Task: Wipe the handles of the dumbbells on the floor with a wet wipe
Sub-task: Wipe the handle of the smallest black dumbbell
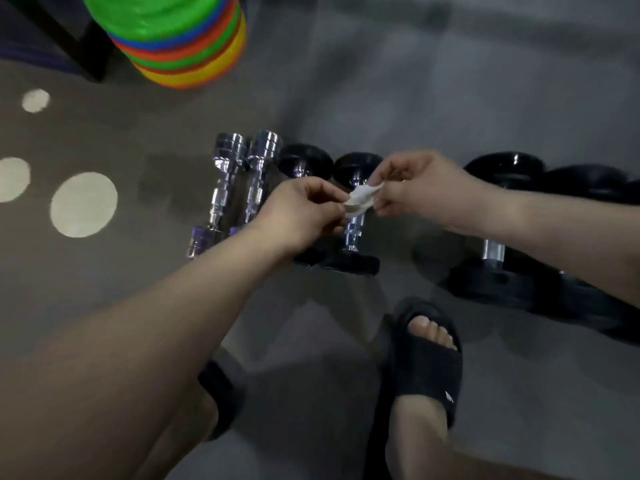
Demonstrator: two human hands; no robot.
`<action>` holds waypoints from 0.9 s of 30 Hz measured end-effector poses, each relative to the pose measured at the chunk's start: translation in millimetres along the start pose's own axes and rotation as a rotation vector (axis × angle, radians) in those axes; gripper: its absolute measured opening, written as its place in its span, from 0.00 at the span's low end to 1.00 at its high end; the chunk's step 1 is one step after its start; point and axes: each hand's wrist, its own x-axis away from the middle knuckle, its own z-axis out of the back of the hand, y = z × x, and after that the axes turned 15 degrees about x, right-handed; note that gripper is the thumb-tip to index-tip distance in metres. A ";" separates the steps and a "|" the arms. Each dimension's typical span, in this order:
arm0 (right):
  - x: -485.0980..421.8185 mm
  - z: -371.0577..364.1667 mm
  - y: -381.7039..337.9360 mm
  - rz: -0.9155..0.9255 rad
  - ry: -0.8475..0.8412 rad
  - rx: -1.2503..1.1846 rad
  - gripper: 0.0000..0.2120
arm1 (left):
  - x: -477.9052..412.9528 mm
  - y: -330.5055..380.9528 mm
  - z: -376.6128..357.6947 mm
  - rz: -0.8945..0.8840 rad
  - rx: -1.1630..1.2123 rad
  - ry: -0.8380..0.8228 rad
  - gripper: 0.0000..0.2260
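Both hands pinch the wet wipe (362,199), held off the floor: left hand (304,209) at one end, right hand (415,188) at the other. I judge the black dumbbell (355,230) lies straight below, handle running away from me. Chrome dumbbells (221,192) lie parallel, leftward. No container visible.

Dumbbells (227,188) in a row on the floor (450,98); stacked discs (173,39) behind, left — feet (429,336) in front
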 end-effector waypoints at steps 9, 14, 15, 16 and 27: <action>-16.6 -26.6 58.8 -0.044 0.009 -0.175 0.10 | -24.8 -46.7 -27.0 0.075 0.175 0.038 0.17; -19.6 -23.2 61.2 -0.046 0.071 -0.193 0.09 | -19.2 -52.2 -15.7 -0.083 -0.183 0.132 0.10; -19.8 -21.8 62.0 -0.054 0.084 -0.217 0.09 | -18.6 -53.1 -10.2 -0.154 -0.286 0.167 0.09; -20.7 -20.6 63.6 -0.064 0.105 -0.234 0.09 | -19.0 -53.5 -5.0 -0.232 -0.385 0.196 0.08; -34.2 -37.7 76.1 -0.013 0.425 0.004 0.05 | -38.8 -91.1 10.0 -0.557 -1.183 0.151 0.08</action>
